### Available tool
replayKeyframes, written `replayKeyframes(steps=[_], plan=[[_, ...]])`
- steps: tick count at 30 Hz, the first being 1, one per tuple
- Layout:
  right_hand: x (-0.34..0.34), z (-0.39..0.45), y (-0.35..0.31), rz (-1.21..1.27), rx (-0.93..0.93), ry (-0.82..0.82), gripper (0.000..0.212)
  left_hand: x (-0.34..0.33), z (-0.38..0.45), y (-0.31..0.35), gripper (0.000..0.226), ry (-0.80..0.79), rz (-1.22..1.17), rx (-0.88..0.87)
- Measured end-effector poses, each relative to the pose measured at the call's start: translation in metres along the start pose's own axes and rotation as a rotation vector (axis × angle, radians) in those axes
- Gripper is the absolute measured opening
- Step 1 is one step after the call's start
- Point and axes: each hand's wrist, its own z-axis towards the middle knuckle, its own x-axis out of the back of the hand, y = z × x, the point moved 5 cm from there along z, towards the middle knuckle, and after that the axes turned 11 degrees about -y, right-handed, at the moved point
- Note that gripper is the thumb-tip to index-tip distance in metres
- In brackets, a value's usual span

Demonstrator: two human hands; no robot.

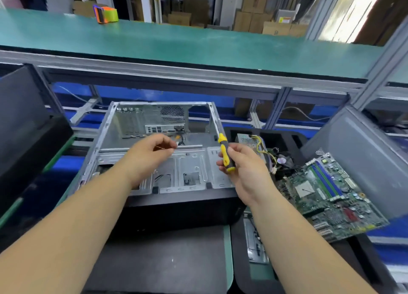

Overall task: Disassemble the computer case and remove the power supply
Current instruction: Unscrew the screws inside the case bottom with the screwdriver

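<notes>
Head view: both hands are hovering over the open computer case (154, 152).
The right hand (242, 167) is gripping a yellow screwdriver (225, 153); the left hand (150, 152) is pinching something small, too blurred to name.

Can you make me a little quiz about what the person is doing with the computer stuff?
1. True or false: the right hand holds a yellow and grey screwdriver.
2. Where does the green motherboard lie?
A. inside the computer case
B. outside the case, to its right
C. on the green upper shelf
3. Fill in: the left hand pinches something small above the open ____.

Key:
1. True.
2. B. The case looks nearly bare inside; the board lies to its right, near a silver power supply with coloured wires.
3. Case. What the fingers pinch is too small to tell.
</notes>
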Motion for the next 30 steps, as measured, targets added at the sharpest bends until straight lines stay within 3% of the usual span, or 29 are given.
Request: replayKeyframes(steps=[5, 16, 24, 30], plan=[[-0.019, 0.004, 0.005, -0.030, -0.015, -0.157, 0.019, 0.022, -0.018, -0.018, 0.021, 0.101, -0.015, 0.070], [-0.066, 0.065, -0.016, -0.311, 0.006, -0.095, 0.020, 0.083, -0.018, -0.032, 0.014, 0.141, 0.077, 0.039], [-0.103, 0.104, -0.014, -0.467, -0.057, -0.132, 0.022, 0.119, 0.028, -0.037, 0.014, 0.063, 0.135, 0.027], [-0.097, 0.134, -0.016, -0.821, -0.152, -0.219, 0.031, 0.116, 0.072, -0.037, 0.011, -0.064, 0.186, 0.045]])
